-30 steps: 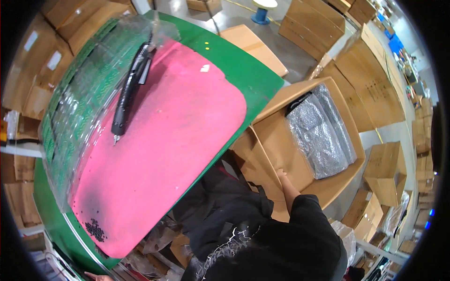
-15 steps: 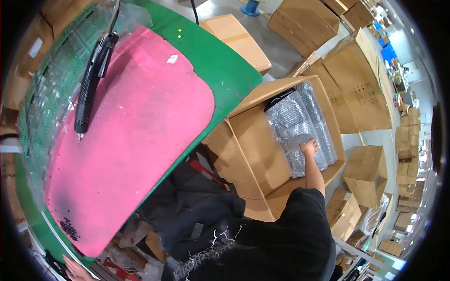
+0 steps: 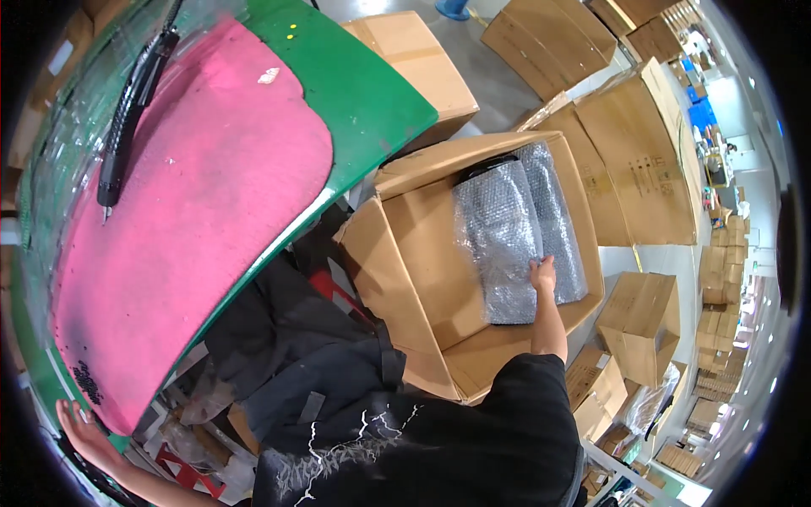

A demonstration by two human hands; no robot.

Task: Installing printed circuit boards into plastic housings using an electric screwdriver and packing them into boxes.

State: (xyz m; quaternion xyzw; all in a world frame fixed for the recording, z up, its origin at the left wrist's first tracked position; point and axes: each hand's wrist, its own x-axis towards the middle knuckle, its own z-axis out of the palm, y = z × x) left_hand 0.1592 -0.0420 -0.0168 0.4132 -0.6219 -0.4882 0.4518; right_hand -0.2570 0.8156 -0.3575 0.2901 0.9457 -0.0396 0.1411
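Note:
Inside an open cardboard box (image 3: 414, 245) lie two packages side by side in clear bubble wrap. The wider bubble-wrapped package (image 3: 498, 237) shows a black edge at its far end. Along the box's right wall rests a narrower bubble-wrapped package (image 3: 553, 215). My right hand (image 3: 543, 273) reaches into the box, fingers closed on the near right edge of the wider package. At the lower left, my left hand (image 3: 84, 435) lies by the near corner of the table, fingers apart, holding nothing.
A green table (image 3: 363, 101) with a pink mat (image 3: 203, 169) stands at the left. A black electric screwdriver (image 3: 131, 118) hangs over the mat by clear plastic bags. Cardboard boxes (image 3: 646, 321) stand to the right and beyond. Dark cloth (image 3: 287, 329) lies between table and box.
The table and box have shifted leftward in the picture. My right hand remains at the wider package, now at its near right edge. More of my left hand and forearm shows.

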